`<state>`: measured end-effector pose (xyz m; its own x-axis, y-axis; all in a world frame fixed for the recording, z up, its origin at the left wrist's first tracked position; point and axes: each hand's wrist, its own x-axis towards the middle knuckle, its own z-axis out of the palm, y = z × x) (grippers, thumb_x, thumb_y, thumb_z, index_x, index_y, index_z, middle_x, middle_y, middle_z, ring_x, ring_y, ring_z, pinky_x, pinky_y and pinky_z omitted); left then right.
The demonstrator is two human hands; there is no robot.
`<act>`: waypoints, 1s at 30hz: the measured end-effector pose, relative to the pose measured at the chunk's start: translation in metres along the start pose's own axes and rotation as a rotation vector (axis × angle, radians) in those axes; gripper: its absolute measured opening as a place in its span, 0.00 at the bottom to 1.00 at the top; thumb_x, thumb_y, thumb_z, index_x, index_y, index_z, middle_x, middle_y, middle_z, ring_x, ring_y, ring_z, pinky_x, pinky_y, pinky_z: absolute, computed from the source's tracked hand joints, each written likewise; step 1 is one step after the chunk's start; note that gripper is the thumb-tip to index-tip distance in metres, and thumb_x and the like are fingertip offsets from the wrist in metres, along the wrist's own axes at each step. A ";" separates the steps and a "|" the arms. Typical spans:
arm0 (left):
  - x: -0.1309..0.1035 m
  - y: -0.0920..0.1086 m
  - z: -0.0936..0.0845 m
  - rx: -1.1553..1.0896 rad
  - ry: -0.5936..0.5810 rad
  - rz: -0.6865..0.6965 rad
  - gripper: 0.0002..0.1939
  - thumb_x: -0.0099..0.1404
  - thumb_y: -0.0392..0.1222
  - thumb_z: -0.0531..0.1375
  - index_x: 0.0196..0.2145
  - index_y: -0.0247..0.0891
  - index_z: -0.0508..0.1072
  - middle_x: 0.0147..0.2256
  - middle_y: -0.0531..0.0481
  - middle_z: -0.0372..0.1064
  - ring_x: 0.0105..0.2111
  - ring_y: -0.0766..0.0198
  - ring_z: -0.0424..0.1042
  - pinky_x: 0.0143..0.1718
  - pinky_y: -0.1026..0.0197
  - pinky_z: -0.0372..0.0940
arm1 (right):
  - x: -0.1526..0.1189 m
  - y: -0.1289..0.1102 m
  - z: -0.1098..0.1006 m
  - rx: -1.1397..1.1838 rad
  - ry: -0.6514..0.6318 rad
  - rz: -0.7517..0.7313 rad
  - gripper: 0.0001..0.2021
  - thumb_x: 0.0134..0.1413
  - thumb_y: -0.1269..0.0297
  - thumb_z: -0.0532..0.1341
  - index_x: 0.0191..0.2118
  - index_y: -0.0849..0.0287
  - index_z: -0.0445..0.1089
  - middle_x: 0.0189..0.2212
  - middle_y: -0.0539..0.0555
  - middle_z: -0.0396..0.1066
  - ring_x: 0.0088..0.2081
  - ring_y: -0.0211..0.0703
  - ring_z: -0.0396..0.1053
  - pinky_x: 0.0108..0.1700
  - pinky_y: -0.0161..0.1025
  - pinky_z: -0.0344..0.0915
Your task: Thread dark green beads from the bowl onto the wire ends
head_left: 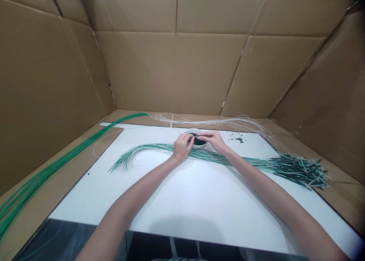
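Observation:
My left hand (183,146) is closed in a pinch at the left rim of a white bowl (199,147). Small black pieces (199,142) fill the bowl. From the right, my right hand (214,139) reaches over it, thumb and fingers pressed together. The two sets of fingertips nearly meet above the black pieces. Whatever they pinch is too small to make out. Below both hands runs a long bundle of green and white strands (162,147), passing beneath my wrists. Its right end carries many dark sleeves with pale tips (302,171).
Loose black pieces (239,140) lie right of the bowl on the white board (182,196). Thin white strands (211,121) stretch along the back. Green strands (71,150) trail down the left side. Cardboard walls (171,70) enclose the back and sides.

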<state>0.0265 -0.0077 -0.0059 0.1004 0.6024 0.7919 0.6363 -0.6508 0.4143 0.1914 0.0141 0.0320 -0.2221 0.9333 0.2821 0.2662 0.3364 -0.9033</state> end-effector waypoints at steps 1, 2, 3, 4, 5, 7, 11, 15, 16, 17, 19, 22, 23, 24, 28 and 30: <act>0.000 0.000 0.000 -0.001 0.001 0.000 0.09 0.64 0.41 0.49 0.34 0.38 0.68 0.31 0.49 0.68 0.34 0.65 0.65 0.36 0.63 0.61 | 0.000 0.000 0.000 0.001 0.000 0.000 0.13 0.34 0.59 0.66 0.31 0.59 0.76 0.31 0.54 0.75 0.38 0.50 0.71 0.45 0.45 0.64; 0.000 0.000 0.000 -0.003 0.001 0.000 0.09 0.64 0.41 0.49 0.34 0.38 0.68 0.32 0.49 0.68 0.34 0.65 0.65 0.36 0.63 0.61 | 0.000 0.001 0.000 0.001 0.000 0.000 0.14 0.34 0.58 0.66 0.31 0.59 0.76 0.31 0.54 0.75 0.38 0.50 0.71 0.44 0.45 0.64; 0.000 0.001 0.000 -0.004 0.002 0.002 0.09 0.64 0.41 0.49 0.33 0.38 0.68 0.32 0.49 0.68 0.34 0.65 0.65 0.36 0.62 0.61 | 0.001 0.001 0.000 -0.001 0.000 -0.002 0.14 0.34 0.58 0.66 0.31 0.60 0.76 0.31 0.54 0.75 0.38 0.50 0.71 0.44 0.45 0.64; 0.000 0.001 0.000 -0.005 0.002 0.003 0.09 0.64 0.41 0.49 0.33 0.38 0.68 0.31 0.49 0.67 0.34 0.65 0.65 0.36 0.62 0.61 | 0.001 0.002 0.000 -0.003 0.001 -0.003 0.14 0.34 0.58 0.66 0.31 0.60 0.76 0.31 0.54 0.75 0.38 0.50 0.71 0.44 0.45 0.64; 0.000 0.001 0.000 -0.006 0.002 0.004 0.09 0.64 0.41 0.49 0.33 0.38 0.68 0.31 0.49 0.67 0.34 0.65 0.65 0.36 0.62 0.61 | 0.001 0.002 0.000 -0.004 0.001 -0.005 0.14 0.34 0.58 0.66 0.31 0.60 0.76 0.31 0.54 0.75 0.38 0.50 0.71 0.44 0.45 0.64; 0.000 0.001 0.000 -0.008 0.003 0.005 0.08 0.64 0.40 0.50 0.33 0.38 0.68 0.31 0.49 0.67 0.34 0.65 0.65 0.36 0.63 0.61 | 0.001 0.003 0.001 -0.002 0.006 -0.009 0.13 0.34 0.58 0.66 0.30 0.60 0.76 0.31 0.54 0.75 0.37 0.49 0.71 0.43 0.44 0.64; 0.000 0.001 0.000 -0.010 0.010 0.010 0.08 0.64 0.40 0.50 0.33 0.38 0.67 0.31 0.50 0.67 0.33 0.65 0.65 0.36 0.63 0.61 | 0.001 0.002 0.001 0.005 0.018 -0.014 0.13 0.34 0.59 0.66 0.29 0.61 0.75 0.29 0.55 0.75 0.35 0.48 0.71 0.41 0.42 0.64; 0.000 0.000 0.000 -0.013 0.005 0.009 0.08 0.64 0.40 0.50 0.33 0.38 0.67 0.31 0.50 0.67 0.33 0.65 0.65 0.35 0.63 0.61 | 0.001 0.001 0.002 0.012 0.021 -0.015 0.13 0.33 0.58 0.66 0.27 0.62 0.74 0.28 0.55 0.75 0.33 0.46 0.70 0.39 0.42 0.65; 0.000 0.000 0.000 -0.012 0.005 0.008 0.08 0.64 0.40 0.50 0.33 0.39 0.67 0.31 0.50 0.67 0.33 0.65 0.65 0.35 0.63 0.61 | 0.001 0.001 0.002 0.015 0.022 -0.017 0.14 0.32 0.58 0.66 0.27 0.62 0.74 0.28 0.55 0.75 0.32 0.46 0.70 0.39 0.42 0.65; 0.000 0.000 0.000 -0.011 0.005 0.007 0.08 0.64 0.40 0.50 0.33 0.39 0.67 0.31 0.50 0.67 0.33 0.65 0.65 0.35 0.63 0.61 | 0.001 0.001 0.002 0.017 0.022 -0.020 0.14 0.32 0.58 0.66 0.27 0.62 0.74 0.27 0.55 0.74 0.32 0.46 0.70 0.38 0.41 0.65; -0.001 0.000 0.000 -0.009 0.007 0.007 0.08 0.64 0.40 0.50 0.33 0.39 0.67 0.31 0.50 0.67 0.33 0.65 0.65 0.36 0.63 0.61 | 0.001 0.001 0.002 0.019 0.023 -0.023 0.14 0.32 0.57 0.67 0.26 0.62 0.74 0.27 0.55 0.74 0.32 0.45 0.70 0.38 0.41 0.65; 0.000 0.000 0.001 -0.006 0.008 0.010 0.08 0.64 0.40 0.50 0.33 0.38 0.67 0.31 0.50 0.67 0.33 0.65 0.65 0.36 0.63 0.61 | 0.001 0.001 0.002 0.022 0.025 -0.022 0.13 0.31 0.58 0.67 0.26 0.63 0.74 0.27 0.55 0.74 0.31 0.45 0.70 0.38 0.41 0.65; 0.000 0.000 0.001 -0.004 0.010 0.009 0.08 0.64 0.40 0.50 0.33 0.38 0.67 0.31 0.50 0.67 0.33 0.65 0.65 0.35 0.63 0.61 | 0.001 0.001 0.002 0.025 0.025 -0.022 0.13 0.31 0.58 0.67 0.26 0.63 0.74 0.26 0.55 0.74 0.31 0.44 0.70 0.38 0.40 0.65; 0.000 -0.001 0.001 -0.002 0.011 0.009 0.08 0.64 0.40 0.50 0.33 0.38 0.68 0.31 0.50 0.67 0.33 0.65 0.65 0.35 0.63 0.61 | 0.000 0.002 0.002 0.028 0.025 -0.023 0.13 0.32 0.59 0.67 0.26 0.63 0.74 0.26 0.55 0.74 0.30 0.44 0.70 0.37 0.40 0.65; -0.001 -0.002 0.002 0.011 0.004 0.012 0.07 0.63 0.40 0.50 0.33 0.38 0.68 0.31 0.50 0.67 0.33 0.65 0.65 0.36 0.63 0.61 | 0.000 0.003 0.002 0.012 0.020 -0.039 0.14 0.32 0.58 0.67 0.27 0.63 0.74 0.26 0.55 0.74 0.30 0.44 0.69 0.36 0.40 0.65; -0.001 -0.003 0.003 0.021 -0.003 0.017 0.07 0.63 0.39 0.51 0.33 0.38 0.68 0.31 0.50 0.67 0.33 0.65 0.65 0.36 0.63 0.61 | 0.001 0.004 0.002 -0.006 0.016 -0.053 0.14 0.33 0.58 0.66 0.27 0.63 0.74 0.26 0.55 0.74 0.30 0.44 0.69 0.36 0.40 0.65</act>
<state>0.0265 -0.0051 -0.0093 0.1138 0.5929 0.7972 0.6505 -0.6510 0.3913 0.1900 0.0156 0.0279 -0.2209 0.9159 0.3351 0.2602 0.3865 -0.8848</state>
